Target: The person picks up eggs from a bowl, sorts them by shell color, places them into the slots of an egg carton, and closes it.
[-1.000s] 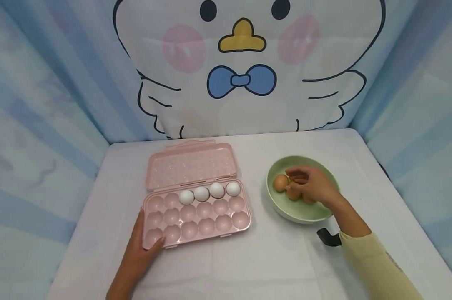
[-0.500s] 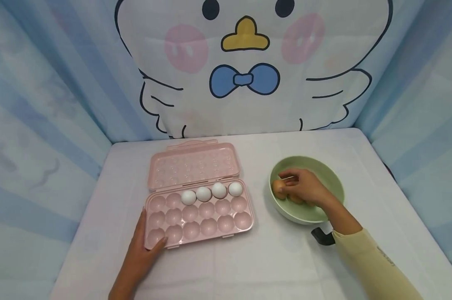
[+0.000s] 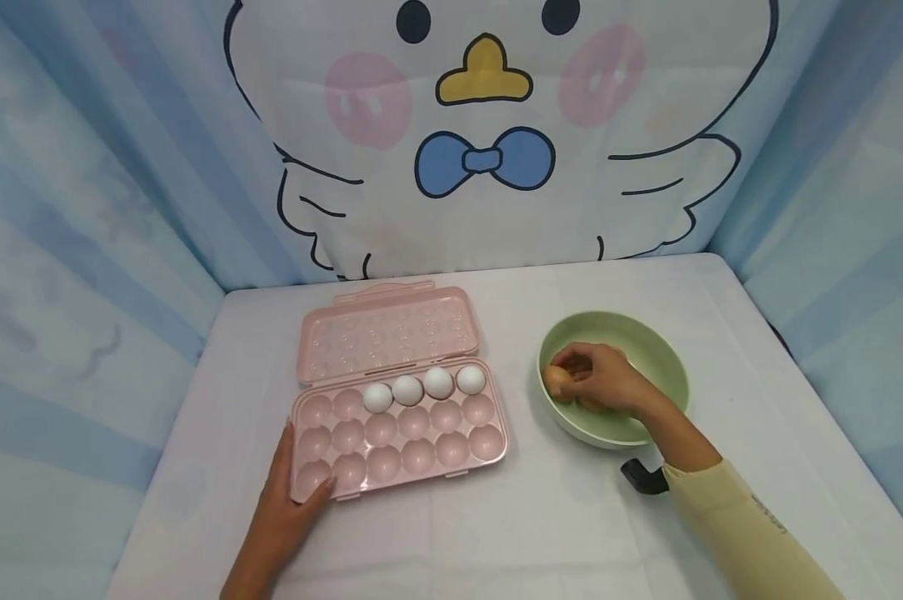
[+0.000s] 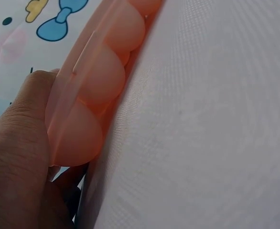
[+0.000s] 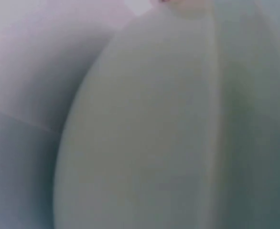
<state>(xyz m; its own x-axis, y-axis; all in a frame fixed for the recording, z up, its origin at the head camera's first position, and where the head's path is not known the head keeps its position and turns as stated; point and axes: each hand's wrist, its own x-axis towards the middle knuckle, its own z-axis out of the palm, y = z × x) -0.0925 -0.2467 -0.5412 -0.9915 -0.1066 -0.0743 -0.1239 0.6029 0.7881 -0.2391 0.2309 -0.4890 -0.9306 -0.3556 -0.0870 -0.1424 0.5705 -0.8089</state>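
An open pink egg tray [image 3: 384, 462] lies at the left of the table, its lid [image 3: 387, 333] folded back. Several white eggs [image 3: 408, 390] sit in its far row; the cups nearer the person hold none. My left hand [image 3: 282, 508] grips the tray's near left corner, thumb on the front edge. The left wrist view shows that hand at the end of the tray's rounded cups [image 4: 102, 74]. Inside a green bowl [image 3: 661, 367], my right hand [image 3: 605, 379] holds a brown egg [image 3: 556, 383] between thumb and fingers. More brown eggs lie partly hidden beneath the hand.
A white cloth [image 3: 526, 533] covers the table. Behind it hangs a curtain with a cartoon bird [image 3: 481, 225], and blue curtains [image 3: 77, 333] close both sides. A black piece [image 3: 642, 477] sticks out by the right wrist. Mostly the bowl's blurred outer wall [image 5: 140, 119] fills the right wrist view.
My right hand has moved left and lower in the bowl, and its fingers have closed round the leftmost brown egg. The left hand stays at the tray's corner.
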